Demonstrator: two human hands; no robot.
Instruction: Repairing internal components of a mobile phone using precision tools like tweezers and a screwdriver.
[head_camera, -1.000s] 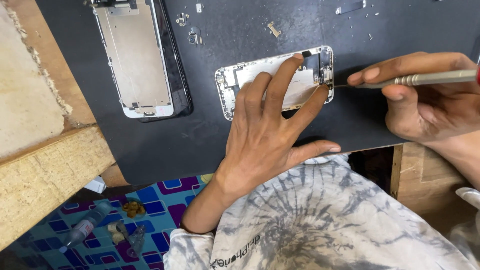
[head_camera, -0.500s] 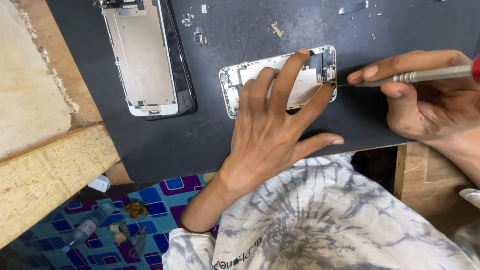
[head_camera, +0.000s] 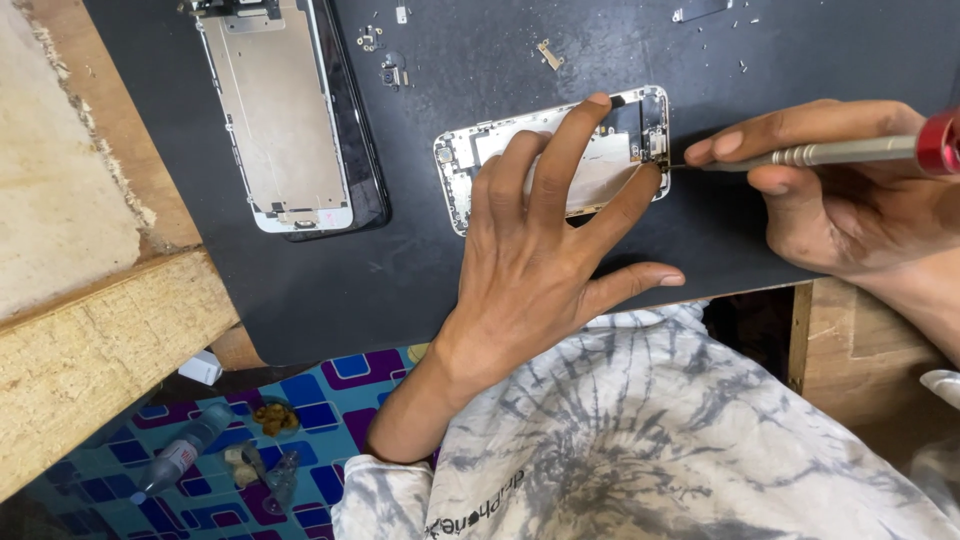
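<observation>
Foreground: a person in a grey tie-dye shirt (head_camera: 640, 440) leans over a black work mat (head_camera: 420, 270) laid on a wooden bench (head_camera: 90, 340); a patterned blue floor cloth (head_camera: 310, 400) with a small plastic bottle (head_camera: 180, 455) shows below the edge.

Left hand: the left hand (head_camera: 530, 270) lies palm down, fingers spread flat, pressing on the opened phone chassis (head_camera: 480, 150) to pin it to the mat; it grips nothing.

Right hand: the right hand (head_camera: 850, 190) pinches a slim precision screwdriver (head_camera: 830, 152) with a red cap, its tip meeting the chassis's right end just beside the left index finger.

Work piece: the silver chassis lies open side up near the mat's middle, mostly covered by the left hand.

Beyond: the detached display assembly (head_camera: 280, 110) lies face down to the left, well apart; loose screws and small brackets (head_camera: 385, 55) are scattered along the mat's far side.

Risk, slip: the tip works close to a fingertip, so a slip off the screw head could likely jab the finger or gouge the board.

Risk, loss: unsorted screws lie in the open; a brushing sleeve or wrist could probably scatter or mix them.

Risk, shift: if the flat hand's pressure eases, the chassis may skate on the mat under the driver's push.
</observation>
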